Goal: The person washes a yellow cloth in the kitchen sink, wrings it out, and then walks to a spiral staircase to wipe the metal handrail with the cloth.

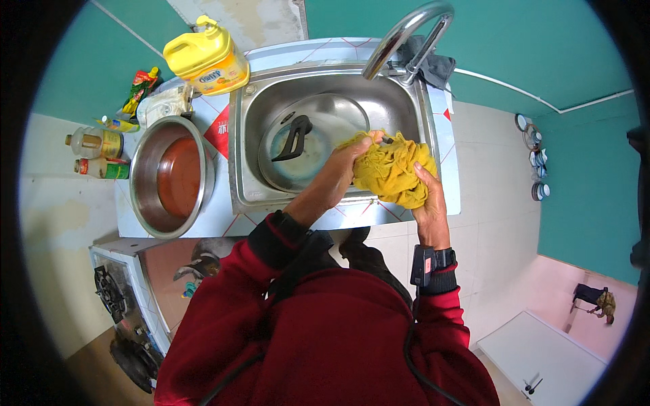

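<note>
A bunched yellow cloth with loose threads is held between both my hands, over the right front part of the steel sink. My left hand grips its left side, and my right hand has its right side, thumb on top. A small dark piece shows by my left fingertips; I cannot tell what it is. Inside the sink sits a wide round metal pan or lid with cloudy liquid. A black slotted turner head lies in it. The chrome faucet arches above the sink's back right.
On the counter's left are a steel basin with a reddish inside, a yellow detergent jug and several bottles. A dark cloth hangs behind the faucet. A gas stove stands lower left. Far right, a person is in the distance.
</note>
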Tool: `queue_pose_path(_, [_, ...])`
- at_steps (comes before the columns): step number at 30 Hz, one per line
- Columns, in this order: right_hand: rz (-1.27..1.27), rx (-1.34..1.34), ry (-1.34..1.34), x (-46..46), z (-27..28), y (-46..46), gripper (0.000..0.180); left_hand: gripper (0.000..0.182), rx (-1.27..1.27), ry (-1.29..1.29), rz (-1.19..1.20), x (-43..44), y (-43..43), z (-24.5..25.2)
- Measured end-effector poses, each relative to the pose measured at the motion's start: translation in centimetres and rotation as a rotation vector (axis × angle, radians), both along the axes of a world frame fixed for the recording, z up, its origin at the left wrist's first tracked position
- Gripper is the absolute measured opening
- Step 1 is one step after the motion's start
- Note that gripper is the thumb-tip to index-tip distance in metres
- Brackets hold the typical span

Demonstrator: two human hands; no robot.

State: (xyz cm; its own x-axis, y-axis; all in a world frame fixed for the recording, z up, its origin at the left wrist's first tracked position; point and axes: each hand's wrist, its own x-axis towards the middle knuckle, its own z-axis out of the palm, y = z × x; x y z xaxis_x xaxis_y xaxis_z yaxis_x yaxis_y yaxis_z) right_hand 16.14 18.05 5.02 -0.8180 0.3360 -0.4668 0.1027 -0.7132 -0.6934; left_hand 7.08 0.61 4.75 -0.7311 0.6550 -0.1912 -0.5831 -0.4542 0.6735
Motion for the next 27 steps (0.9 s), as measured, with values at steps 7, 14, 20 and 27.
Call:
queue_pose_path(7, [0.024,-0.11,0.04,1.2,-1.0,1.6,0.05,0.04,-0.431,0.998,-0.149,-1.0,-0.8,-1.2])
queue_pose_path(14, [0.112,0.027,0.041,0.4,-0.6,0.9,0.055,0.057,-0.319,0.422,-0.211,-0.1,-1.0,1.9])
queue_pose_path(20, [0.191,0.156,0.044,-0.6,0.7,0.9,0.058,0.079,-0.58,0.997,-0.318,0.5,-1.2,3.0])
queue_pose_path(27, [0.12,0.154,-0.076,-1.1,0.7,-1.0,0.052,0.112,-1.114,1.432,-0.208,4.3,-0.5,1.9])
